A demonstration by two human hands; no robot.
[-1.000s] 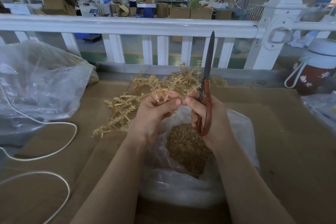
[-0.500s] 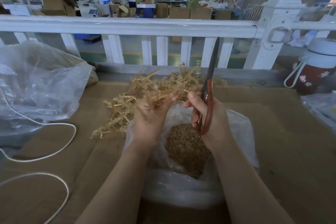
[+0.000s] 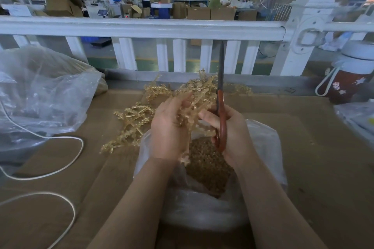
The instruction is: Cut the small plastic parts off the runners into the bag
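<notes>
The left hand (image 3: 169,127) held a runner (image 3: 190,115) of tan plastic parts, its fingers curled around the stem, just above the mouth of the bag (image 3: 263,147). One end of the runner hung down past the wrist, over the bag's opening; the other end rose toward the pile (image 3: 133,119). The right hand (image 3: 232,133) gripped the scissors (image 3: 221,107) by their red handles, fingers wrapped round them, also over the bag. The blades pointed straight up, closed together, beside the runner; whether they touched it could not be told. Cut parts (image 3: 206,159) lay heaped inside the bag, under both hands. The pile of uncut runners lay on the cardboard (image 3: 303,147) just behind and left of the bag. Farther left of the bag sat a second clear bag (image 3: 40,95) and a white cord (image 3: 60,168). A bottle (image 3: 348,79) stood well right of the bag, by the white railing (image 3: 141,26).
</notes>
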